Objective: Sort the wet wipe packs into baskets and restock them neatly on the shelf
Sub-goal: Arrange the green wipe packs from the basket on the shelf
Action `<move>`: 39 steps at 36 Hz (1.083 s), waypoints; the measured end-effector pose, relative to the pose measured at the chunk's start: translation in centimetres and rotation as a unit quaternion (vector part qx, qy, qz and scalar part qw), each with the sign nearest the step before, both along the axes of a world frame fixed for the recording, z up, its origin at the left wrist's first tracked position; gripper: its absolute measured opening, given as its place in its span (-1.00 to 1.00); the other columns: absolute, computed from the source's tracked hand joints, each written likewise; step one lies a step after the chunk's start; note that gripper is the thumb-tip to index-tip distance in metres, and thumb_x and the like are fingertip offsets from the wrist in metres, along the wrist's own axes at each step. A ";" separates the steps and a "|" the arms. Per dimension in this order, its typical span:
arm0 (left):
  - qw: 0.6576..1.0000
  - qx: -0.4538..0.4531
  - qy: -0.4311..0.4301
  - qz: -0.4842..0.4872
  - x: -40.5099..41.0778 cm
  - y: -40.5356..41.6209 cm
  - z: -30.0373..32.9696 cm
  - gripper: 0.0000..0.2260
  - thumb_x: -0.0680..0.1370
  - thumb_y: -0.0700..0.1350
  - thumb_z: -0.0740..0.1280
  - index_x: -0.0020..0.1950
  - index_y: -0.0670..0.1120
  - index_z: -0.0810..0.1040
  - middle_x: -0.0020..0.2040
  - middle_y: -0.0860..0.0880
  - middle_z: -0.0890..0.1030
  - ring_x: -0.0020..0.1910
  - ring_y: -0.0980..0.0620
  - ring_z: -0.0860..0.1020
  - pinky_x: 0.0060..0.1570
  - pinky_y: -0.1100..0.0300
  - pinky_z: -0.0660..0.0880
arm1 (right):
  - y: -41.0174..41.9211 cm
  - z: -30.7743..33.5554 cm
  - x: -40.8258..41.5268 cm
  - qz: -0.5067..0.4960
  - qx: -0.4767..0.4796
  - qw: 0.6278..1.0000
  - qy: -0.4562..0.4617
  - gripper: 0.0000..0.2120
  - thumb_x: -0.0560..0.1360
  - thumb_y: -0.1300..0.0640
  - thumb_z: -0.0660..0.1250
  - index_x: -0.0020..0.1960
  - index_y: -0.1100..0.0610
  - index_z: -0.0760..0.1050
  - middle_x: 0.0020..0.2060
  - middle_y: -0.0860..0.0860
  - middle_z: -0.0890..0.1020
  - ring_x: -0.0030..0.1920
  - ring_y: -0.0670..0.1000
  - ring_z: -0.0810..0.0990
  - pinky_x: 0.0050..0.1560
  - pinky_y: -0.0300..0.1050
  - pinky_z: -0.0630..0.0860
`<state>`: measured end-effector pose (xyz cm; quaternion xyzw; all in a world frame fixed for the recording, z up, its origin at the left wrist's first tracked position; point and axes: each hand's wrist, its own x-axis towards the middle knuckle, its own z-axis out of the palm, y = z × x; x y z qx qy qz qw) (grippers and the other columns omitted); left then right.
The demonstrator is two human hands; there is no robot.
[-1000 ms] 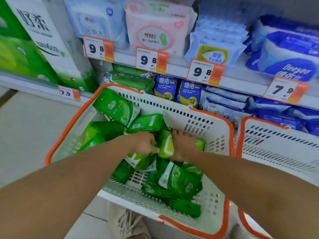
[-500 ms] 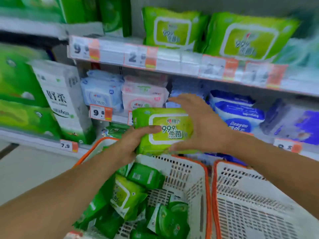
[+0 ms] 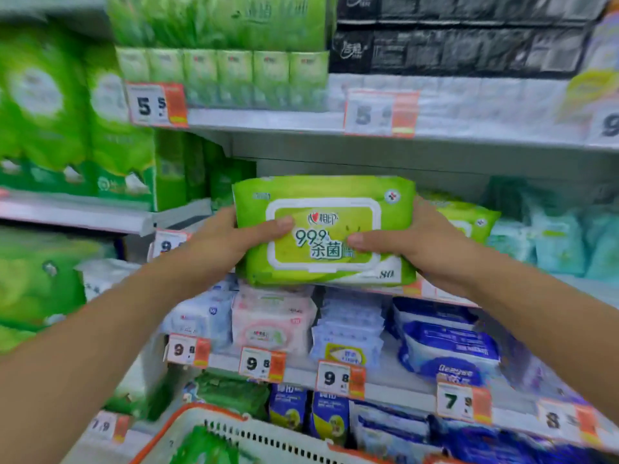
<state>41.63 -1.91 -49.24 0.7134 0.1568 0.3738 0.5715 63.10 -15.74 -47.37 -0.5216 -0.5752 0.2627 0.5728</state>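
A lime-green wet wipe pack (image 3: 325,209) with a white lid label is held up in front of the middle shelf. My left hand (image 3: 227,242) grips its left end, thumb across the front. My right hand (image 3: 425,246) grips its right end, thumb on the label. Behind my right hand a matching green pack (image 3: 469,221) lies on the shelf. The white basket with an orange rim (image 3: 187,420) shows at the bottom edge, with a green pack (image 3: 204,447) inside.
The shelf board (image 3: 335,123) runs overhead, with green and black tissue packs stacked on it. Pale teal packs (image 3: 556,236) fill the right of the middle shelf. Below are pink (image 3: 271,326), white and blue packs (image 3: 445,343) behind price tags. Green tissue bundles (image 3: 50,128) stand at left.
Both hands took the lime-green pack out of the basket and raised it to the middle shelf. My view tilted up, so the baskets dropped nearly out of sight.
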 end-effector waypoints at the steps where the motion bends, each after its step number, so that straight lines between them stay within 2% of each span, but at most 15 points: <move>1: 1.000 0.019 -0.002 0.021 0.8 1.4 1.1 -0.39 0.09 0.19 0.64 0.08 -0.01 0.69 0.05 -0.03 0.72 0.03 -0.03 0.69 -0.11 0.14 0.64 | 1.2 0.9 0.7 -0.012 0.017 1.000 -0.016 -0.21 0.18 0.27 0.67 0.35 0.22 0.44 0.12 0.11 0.70 0.10 0.12 0.70 0.07 0.04 0.64; 5: 0.993 0.086 0.059 0.060 3.5 6.8 3.7 -0.49 0.35 -0.11 0.53 0.28 -0.11 0.55 0.10 -0.03 0.70 0.09 0.00 0.67 -0.04 0.19 0.63 | 5.9 2.1 3.4 -0.111 0.043 0.986 -0.116 -0.12 0.14 0.28 0.71 0.36 0.09 0.38 0.15 0.07 0.62 0.04 -0.02 0.65 0.00 0.03 0.67; 7: 0.985 0.108 0.108 0.080 4.6 9.1 3.5 -0.54 0.41 -0.21 0.52 0.28 -0.10 0.54 0.09 -0.02 0.70 0.06 0.01 0.67 -0.12 0.28 0.61 | 8.0 2.2 4.4 -0.185 0.007 0.948 -0.259 -0.11 0.13 0.11 0.73 0.38 0.03 0.41 0.25 0.04 0.56 0.18 0.01 0.58 0.19 0.00 0.57; 9: 0.971 0.136 0.171 0.097 5.8 10.2 2.7 -0.68 0.46 -0.17 0.50 0.20 -0.05 0.57 0.01 0.02 0.69 -0.06 0.08 0.66 -0.23 0.42 0.55 | 9.8 2.4 4.9 -0.230 -0.079 0.870 -0.429 -0.13 0.20 -0.10 0.67 0.42 0.09 0.44 0.35 0.07 0.53 0.34 0.09 0.49 0.35 -0.06 0.42; 12: 0.957 0.130 0.228 0.126 7.6 11.0 1.2 -0.88 0.52 -0.08 0.46 -0.08 0.02 0.53 -0.18 0.11 0.60 -0.39 0.33 0.58 -0.42 0.54 0.43 | 11.9 2.5 3.9 -0.251 -0.133 0.760 -0.584 -0.32 0.35 -0.26 0.52 0.29 0.16 0.55 0.25 0.14 0.57 0.29 0.19 0.51 0.25 -0.01 0.48; 13: 0.955 0.124 0.229 0.139 7.9 10.9 1.0 -0.84 0.49 -0.02 0.48 -0.08 0.01 0.52 -0.17 0.09 0.61 -0.41 0.36 0.57 -0.39 0.51 0.45 | 12.4 2.6 3.3 -0.256 -0.121 0.730 -0.622 -0.36 0.36 -0.28 0.49 0.24 0.15 0.56 0.21 0.14 0.56 0.27 0.20 0.51 0.19 0.00 0.48; 15: 0.963 0.061 0.218 0.143 8.3 11.1 1.4 -0.51 0.35 0.27 0.48 0.12 0.01 0.53 0.01 0.01 0.67 -0.14 0.22 0.66 -0.11 0.26 0.58 | 13.4 3.1 2.3 -0.249 -0.100 0.698 -0.664 -0.31 0.37 -0.36 0.42 0.30 0.09 0.49 0.24 0.12 0.50 0.30 0.19 0.45 0.19 0.07 0.48; 17: 0.975 -0.052 0.175 0.124 8.8 11.2 2.1 -0.43 0.40 0.46 0.26 0.15 0.04 0.51 0.04 -0.01 0.70 0.01 0.01 0.62 0.00 0.01 0.53 | 14.8 3.5 1.5 -0.220 -0.106 0.720 -0.650 -0.18 0.38 -0.45 0.33 0.46 0.01 0.33 0.38 0.12 0.42 0.39 0.21 0.37 0.30 0.13 0.43; 18: 0.977 -0.089 0.143 0.128 9.2 11.4 2.4 -0.46 0.48 0.46 0.13 0.12 0.05 0.50 0.02 -0.01 0.70 0.03 -0.04 0.60 0.03 -0.03 0.48 | 15.7 3.5 1.1 -0.205 -0.115 0.732 -0.640 -0.12 0.39 -0.49 0.27 0.53 -0.01 0.24 0.46 0.12 0.35 0.45 0.22 0.31 0.37 0.17 0.38; 21: 0.979 -0.073 0.090 0.168 10.6 12.7 2.2 -0.37 0.59 0.39 -0.05 0.42 0.01 0.43 0.38 0.05 0.49 0.30 0.02 0.48 0.32 0.05 0.28 | 17.9 2.2 0.3 -0.183 -0.148 0.732 -0.639 -0.06 0.40 -0.57 0.11 0.60 -0.04 0.10 0.57 0.08 0.22 0.54 0.21 0.21 0.46 0.22 0.26; 25: 0.972 -0.214 0.038 0.093 11.7 13.9 0.6 -0.32 0.56 0.41 0.02 -0.03 -0.11 0.67 0.02 -0.14 0.72 -0.11 -0.09 0.70 -0.02 0.06 0.59 | 18.6 1.1 0.8 -0.198 -0.128 0.754 -0.613 -0.13 0.44 -0.58 -0.05 0.59 -0.10 0.15 0.52 0.01 0.36 0.46 0.14 0.38 0.36 0.10 0.33; 29: 0.969 -0.221 0.071 0.087 11.9 15.1 0.4 -0.33 0.59 0.38 -0.03 0.05 -0.11 0.65 0.02 -0.18 0.71 -0.04 -0.11 0.70 -0.05 0.07 0.56 | 18.5 1.4 1.1 -0.217 -0.127 0.747 -0.615 -0.22 0.54 -0.48 -0.12 0.54 -0.03 0.28 0.47 0.06 0.42 0.43 0.16 0.41 0.31 0.09 0.35; 32: 0.966 -0.190 0.129 0.121 12.4 15.4 1.2 -0.28 0.56 0.43 -0.09 0.00 -0.08 0.63 -0.02 -0.15 0.72 -0.18 -0.05 0.70 -0.14 0.11 0.54 | 17.7 1.8 1.3 -0.233 -0.130 0.743 -0.614 -0.34 0.59 -0.41 -0.10 0.41 -0.02 0.43 0.37 0.10 0.51 0.35 0.18 0.48 0.19 0.06 0.39; 36: 0.957 -0.188 0.156 0.158 13.4 14.9 1.2 -0.29 0.56 0.43 -0.10 0.04 -0.08 0.62 -0.10 -0.15 0.73 -0.14 -0.07 0.69 -0.18 0.08 0.58 | 17.3 2.3 1.6 -0.211 -0.134 0.749 -0.613 -0.62 0.72 -0.08 -0.05 0.50 -0.23 0.26 0.34 0.05 0.51 0.34 0.17 0.47 0.15 0.06 0.41; 39: 0.954 -0.201 0.120 0.188 13.5 13.9 0.8 -0.32 0.60 0.38 -0.12 -0.01 -0.10 0.59 -0.19 -0.13 0.72 -0.24 -0.06 0.68 -0.26 0.11 0.59 | 17.7 2.1 1.5 -0.222 -0.151 0.756 -0.597 -0.60 0.71 -0.12 -0.08 0.49 -0.20 0.30 0.35 0.03 0.52 0.37 0.14 0.47 0.24 0.10 0.40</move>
